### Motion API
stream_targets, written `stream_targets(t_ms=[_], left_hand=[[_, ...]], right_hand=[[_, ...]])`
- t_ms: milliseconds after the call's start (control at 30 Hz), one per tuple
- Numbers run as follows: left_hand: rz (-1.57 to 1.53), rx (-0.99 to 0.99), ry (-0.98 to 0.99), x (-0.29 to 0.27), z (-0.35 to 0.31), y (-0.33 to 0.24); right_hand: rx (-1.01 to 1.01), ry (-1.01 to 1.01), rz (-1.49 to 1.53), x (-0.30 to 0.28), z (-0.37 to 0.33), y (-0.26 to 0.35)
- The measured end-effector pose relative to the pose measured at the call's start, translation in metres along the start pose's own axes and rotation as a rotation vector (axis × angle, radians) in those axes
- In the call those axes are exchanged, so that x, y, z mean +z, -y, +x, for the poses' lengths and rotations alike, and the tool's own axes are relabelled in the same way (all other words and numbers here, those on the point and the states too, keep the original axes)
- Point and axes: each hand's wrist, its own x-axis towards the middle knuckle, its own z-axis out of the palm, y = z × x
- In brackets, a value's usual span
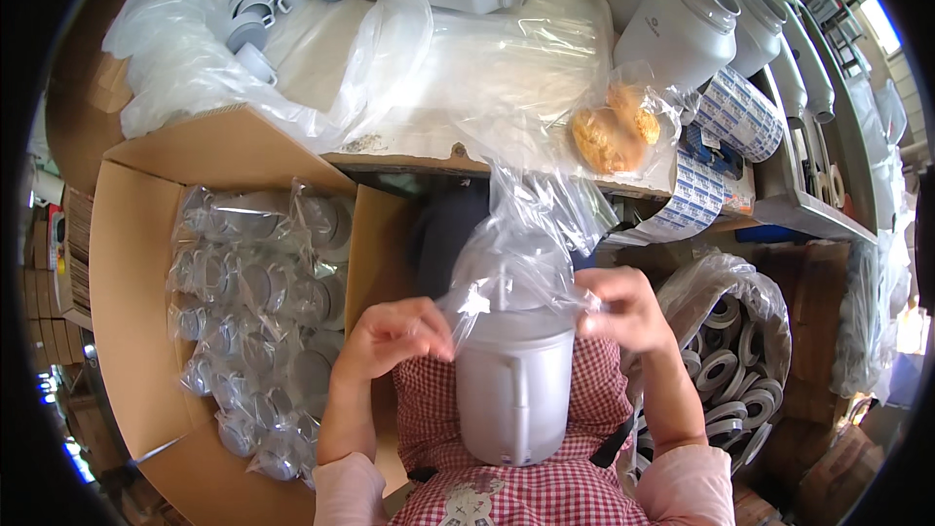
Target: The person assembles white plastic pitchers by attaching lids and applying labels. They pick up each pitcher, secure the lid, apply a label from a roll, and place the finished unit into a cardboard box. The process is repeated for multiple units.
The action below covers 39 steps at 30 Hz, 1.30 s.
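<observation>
A light grey jug (511,385) with a long side handle rests against my checked apron, between my forearms. Clear plastic bag (506,282) film covers its upper end and trails up towards the table edge. My left hand (401,336) pinches the bag's edge on the left of the jug, fingers curled. On the other side, my right hand (628,310) grips the bag's right edge between thumb and fingers. Motion blurs both hands a little.
An open cardboard box (146,302) at left holds several bagged grey containers. Grey bottles (677,29), a bagged pastry (614,131) and a label roll (735,112) occupy the table. At right, a plastic-lined bin (730,278) contains grey rings.
</observation>
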Motion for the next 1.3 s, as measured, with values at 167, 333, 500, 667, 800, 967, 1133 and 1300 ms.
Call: stream_targets(t_ms=[167,333,500,667,800,967,1133,1300], left_hand=[[0.203,-0.301,0.583,0.018,-0.027,-0.009],[0.338,-0.382,0.584,0.043,-0.043,-0.027],[0.317,-0.388,0.549,0.061,-0.037,-0.021],[0.751,-0.375,0.742,0.087,-0.020,-0.073],[1.076,0.590,0.289,0.117,0.046,-0.088],[1.230,0.117,0.622,0.095,0.029,-0.089],[1.163,0.010,-0.242,0.027,-0.125,-0.164],[1.594,-0.598,-1.400,-0.042,-0.306,-0.184]], right_hand=[[-0.083,0.256,0.020,0.032,-0.064,0.000],[0.047,0.146,-0.040,0.059,-0.116,0.009],[0.094,0.061,0.079,0.070,-0.124,0.010],[0.419,0.288,-0.124,0.070,-0.160,0.018],[0.531,0.411,-0.281,0.057,-0.181,0.020],[0.689,0.216,-0.388,0.032,-0.186,0.007],[0.394,-0.433,0.121,0.013,-0.156,-0.038],[0.421,-0.466,0.315,-0.007,-0.096,-0.061]])
